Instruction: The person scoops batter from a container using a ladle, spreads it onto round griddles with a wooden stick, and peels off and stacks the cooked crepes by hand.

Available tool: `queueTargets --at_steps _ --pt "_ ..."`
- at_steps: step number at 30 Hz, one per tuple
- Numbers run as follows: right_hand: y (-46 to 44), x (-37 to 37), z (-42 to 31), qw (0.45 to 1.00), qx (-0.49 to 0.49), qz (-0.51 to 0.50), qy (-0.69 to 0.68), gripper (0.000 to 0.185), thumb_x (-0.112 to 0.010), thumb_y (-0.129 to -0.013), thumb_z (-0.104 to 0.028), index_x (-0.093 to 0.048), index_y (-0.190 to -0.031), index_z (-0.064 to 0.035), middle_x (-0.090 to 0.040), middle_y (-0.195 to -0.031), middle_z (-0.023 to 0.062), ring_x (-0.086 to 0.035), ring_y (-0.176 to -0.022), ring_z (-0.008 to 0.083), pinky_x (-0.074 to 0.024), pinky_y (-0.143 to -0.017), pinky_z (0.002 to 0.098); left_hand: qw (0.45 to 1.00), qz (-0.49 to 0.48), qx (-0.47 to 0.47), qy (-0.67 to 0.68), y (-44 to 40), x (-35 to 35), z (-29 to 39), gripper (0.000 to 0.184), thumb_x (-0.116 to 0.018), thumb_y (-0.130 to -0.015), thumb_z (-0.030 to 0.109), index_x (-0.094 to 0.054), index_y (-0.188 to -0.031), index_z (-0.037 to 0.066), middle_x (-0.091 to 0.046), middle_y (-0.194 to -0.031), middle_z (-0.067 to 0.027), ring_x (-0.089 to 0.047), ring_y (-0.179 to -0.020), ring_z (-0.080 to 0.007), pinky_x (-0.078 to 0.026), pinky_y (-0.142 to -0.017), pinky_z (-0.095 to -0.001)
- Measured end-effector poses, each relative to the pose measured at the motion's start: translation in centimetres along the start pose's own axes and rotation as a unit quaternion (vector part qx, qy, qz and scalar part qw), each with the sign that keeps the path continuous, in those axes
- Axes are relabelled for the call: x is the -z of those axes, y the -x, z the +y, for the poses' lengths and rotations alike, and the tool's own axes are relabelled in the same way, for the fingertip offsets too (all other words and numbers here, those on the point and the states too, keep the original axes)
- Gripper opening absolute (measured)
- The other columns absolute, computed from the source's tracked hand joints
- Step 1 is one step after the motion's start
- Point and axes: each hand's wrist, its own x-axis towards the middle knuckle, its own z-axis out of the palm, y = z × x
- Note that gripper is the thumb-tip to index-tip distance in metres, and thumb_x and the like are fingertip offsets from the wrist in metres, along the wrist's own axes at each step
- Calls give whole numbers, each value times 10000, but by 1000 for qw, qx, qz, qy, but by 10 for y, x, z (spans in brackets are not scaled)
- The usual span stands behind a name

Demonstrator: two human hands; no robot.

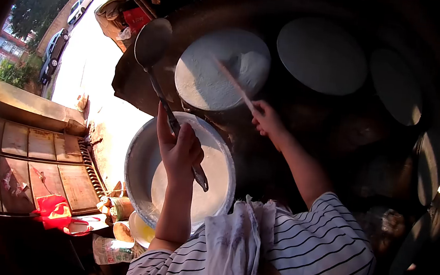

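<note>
My left hand [179, 147] is wrapped round the handle of a long metal ladle [154, 41], whose round bowl is raised left of a white round surface. Below the hand is a large basin [134, 174] holding pale liquid batter [206, 173]. My right hand [268, 120] grips a thin wooden stick [235, 86]. The stick reaches over the nearest white round surface [199, 77], which carries a pale layer with a raised, uneven patch at its right. Whether the stick's tip touches the layer cannot be told.
More round plates [321, 55] stand to the right in shadow, another [396, 85] beyond. At left are a tiled ledge [18, 142], a red bag [54, 209] and small containers [123, 207]. A red packet [136, 19] lies at the upper left; parked cars [54, 55] are outside.
</note>
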Motion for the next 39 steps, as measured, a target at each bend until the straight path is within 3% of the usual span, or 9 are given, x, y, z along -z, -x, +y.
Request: queueTargets --at_steps 9,12,17,23,26,31,33,38,39 --pt "-70 87 -46 993 9 27 115 322 -512 -946 -179 -540 -1260 -116 -588 -710 36 -440 -464 61 -354 -378 221 998 -43 33 -16 -45 -73 -34 641 -490 -940 69 -157 -1470 207 -385 -568 14 -298 -390 -45 -257 -360 -214" --pt "-119 63 -38 844 335 123 400 303 -509 -880 -127 -593 -1168 -86 -638 -893 224 -625 -835 370 -503 -703 469 999 -16 38 -24 -56 -98 -49 617 -469 -926 53 -204 -1465 198 -337 -537 43 -281 -375 -22 -229 -320 -180" --pt "-58 109 -13 813 338 258 398 315 -465 -929 -134 -560 -1221 -65 -632 -777 189 -626 -695 331 -507 -592 435 991 -93 97 -6 -79 -80 -44 586 -453 -942 72 -212 -1463 189 -332 -546 41 -271 -374 -16 -228 -314 -167" --pt "-79 97 -46 756 199 159 603 373 -470 -934 -148 -494 -1306 -137 -611 -716 163 -619 -635 318 -490 -550 446 960 -73 240 126 -147 -98 -67 441 -451 -972 169 -354 -1383 297 -287 -594 51 -275 -434 -35 -251 -376 -182" --pt "-80 128 -21 782 348 181 485 313 -474 -943 -191 -552 -1223 -73 -631 -708 169 -618 -628 314 -480 -538 433 877 -77 339 331 -158 -60 -57 301 -421 -980 147 -462 -1220 324 -282 -597 64 -252 -430 -33 -250 -372 -171" --pt "-48 93 -57 834 256 78 482 301 -471 -954 -169 -545 -1222 -53 -658 -847 168 -637 -714 322 -503 -606 429 851 -57 369 369 -180 -71 -77 72 -437 -976 161 -443 -926 212 -276 -585 60 -257 -436 -42 -245 -374 -192" --pt "-50 108 -33 886 238 107 384 313 -474 -957 -175 -534 -1236 -46 -662 -917 164 -646 -754 314 -509 -635 417 872 -48 365 322 -185 -74 -78 310 -460 -978 232 -368 -694 146 -266 -565 59 -268 -434 -49 -258 -385 -205" --pt "1 44 -17 988 31 59 141 344 -445 -955 -149 -508 -1258 2 -638 -772 88 -605 -612 119 -485 -583 306 901 113 321 270 -146 -72 -133 208 -447 -980 207 -373 -791 164 -264 -558 64 -263 -423 -46 -243 -368 -192" --pt "-12 34 -7 986 75 63 132 323 -474 -937 -152 -550 -1223 -23 -636 -742 114 -613 -576 199 -494 -581 342 920 106 271 261 -136 -78 -151 169 -449 -976 186 -371 -827 169 -267 -557 53 -261 -421 -55 -242 -360 -196"
